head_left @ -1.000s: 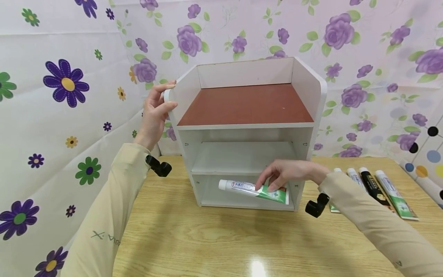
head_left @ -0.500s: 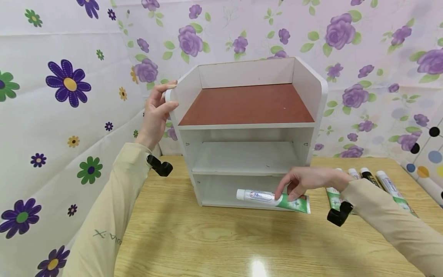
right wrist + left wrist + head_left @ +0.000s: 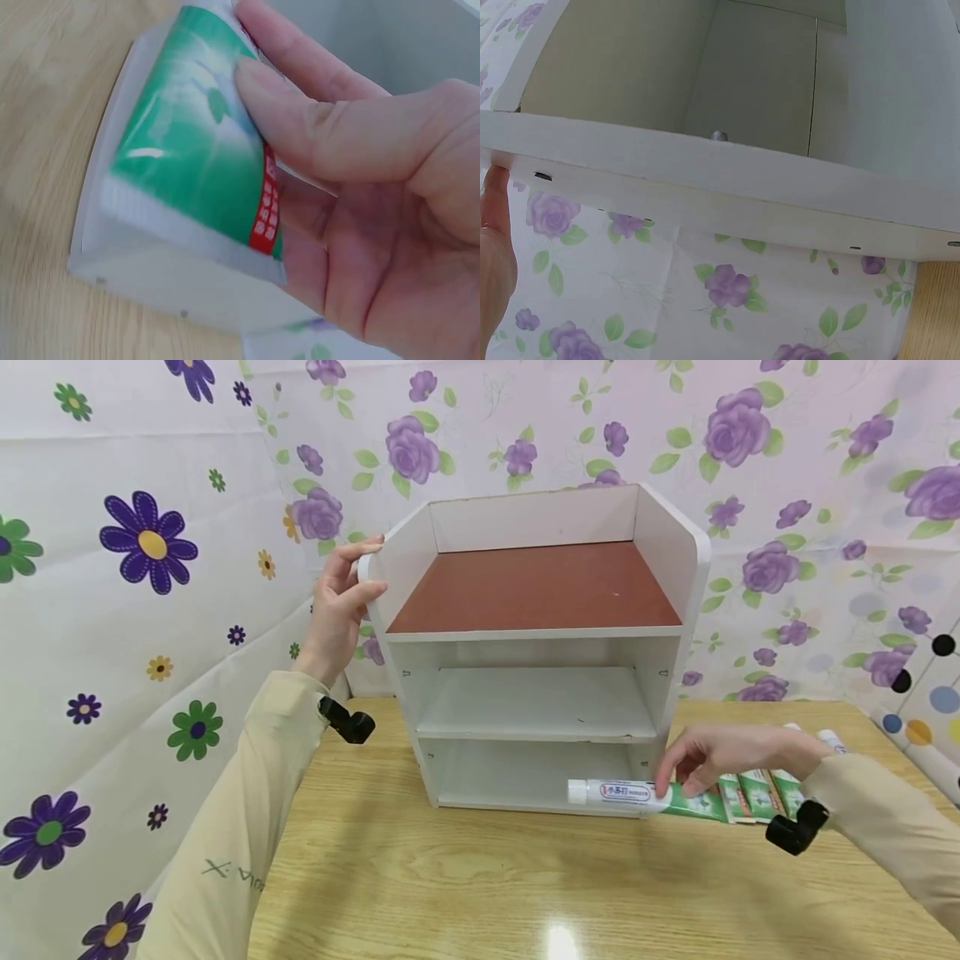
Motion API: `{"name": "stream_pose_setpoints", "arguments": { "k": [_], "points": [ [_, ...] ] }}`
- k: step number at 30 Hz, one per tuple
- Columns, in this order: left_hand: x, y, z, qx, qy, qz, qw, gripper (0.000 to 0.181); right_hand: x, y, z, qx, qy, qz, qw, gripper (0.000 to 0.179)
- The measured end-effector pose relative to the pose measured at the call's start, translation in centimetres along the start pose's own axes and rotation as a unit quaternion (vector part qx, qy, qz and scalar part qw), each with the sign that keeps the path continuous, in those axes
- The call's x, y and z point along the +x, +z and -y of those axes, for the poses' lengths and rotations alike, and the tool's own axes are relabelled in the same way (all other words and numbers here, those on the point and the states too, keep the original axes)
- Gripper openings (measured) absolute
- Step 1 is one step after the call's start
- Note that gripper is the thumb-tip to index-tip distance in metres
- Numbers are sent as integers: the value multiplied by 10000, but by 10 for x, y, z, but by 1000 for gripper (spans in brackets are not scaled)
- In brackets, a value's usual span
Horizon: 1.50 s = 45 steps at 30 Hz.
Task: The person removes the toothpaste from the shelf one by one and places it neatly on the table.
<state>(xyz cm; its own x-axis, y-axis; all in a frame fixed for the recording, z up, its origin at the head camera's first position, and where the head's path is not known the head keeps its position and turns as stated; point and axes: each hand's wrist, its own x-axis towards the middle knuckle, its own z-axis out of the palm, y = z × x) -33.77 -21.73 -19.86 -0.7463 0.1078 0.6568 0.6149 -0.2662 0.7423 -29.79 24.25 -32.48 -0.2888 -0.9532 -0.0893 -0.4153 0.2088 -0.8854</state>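
My right hand (image 3: 731, 756) pinches a white and green toothpaste tube (image 3: 622, 792) between thumb and fingers. In the head view the tube lies sideways with its white cap to the left, in front of the lower right of a small white shelf unit (image 3: 528, 739). Its green crimped end (image 3: 187, 135) fills the near part of the right wrist view. My left hand (image 3: 337, 602) grips the upper left side panel of the shelf unit, thumb on the front edge and fingers over the top. Only part of that hand (image 3: 495, 240) shows in the left wrist view.
Several more toothpaste tubes (image 3: 759, 795) lie on the wooden table (image 3: 450, 877) at the right, partly hidden behind my right hand and forearm. The shelf unit has a reddish-brown top board (image 3: 532, 585). Flowered cloth (image 3: 517, 435) hangs behind and at the left.
My right hand has carried the toothpaste tube to the right and slightly down, from in front of the lower compartment toward the other tubes. The left hand keeps its grip on the shelf unit.
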Motion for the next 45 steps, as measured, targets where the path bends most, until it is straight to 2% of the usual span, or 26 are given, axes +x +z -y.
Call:
{"name": "stream_pose_setpoints", "arguments": {
  "k": [6, 19, 28, 37, 41, 45],
  "points": [
    [-1, -2, 0, -38, 33, -2, 10000, 33, -27, -8, -9, 38, 170, 35, 9998, 23],
    [-1, 1, 1, -36, 67, 36, 10000, 33, -83, -14, -34, 523, 745, -70, 9958, 24],
    [-1, 0, 1, -24, 58, 41, 10000, 33, -113, -18, -50, 930, 918, -276, 9910, 25],
    [0, 0, 0, -61, 51, 33, 10000, 33, -140, -23, -72, 1429, 823, -309, 9858, 29],
    [0, 0, 0, -51, 76, 45, 9999, 33, -148, -25, -78, 1561, 873, -449, 9829, 30],
    [-1, 0, -1, -22, 50, 48, 10000, 34, -156, -24, -84, 1593, 1041, -780, 9786, 32]
  ]
}}
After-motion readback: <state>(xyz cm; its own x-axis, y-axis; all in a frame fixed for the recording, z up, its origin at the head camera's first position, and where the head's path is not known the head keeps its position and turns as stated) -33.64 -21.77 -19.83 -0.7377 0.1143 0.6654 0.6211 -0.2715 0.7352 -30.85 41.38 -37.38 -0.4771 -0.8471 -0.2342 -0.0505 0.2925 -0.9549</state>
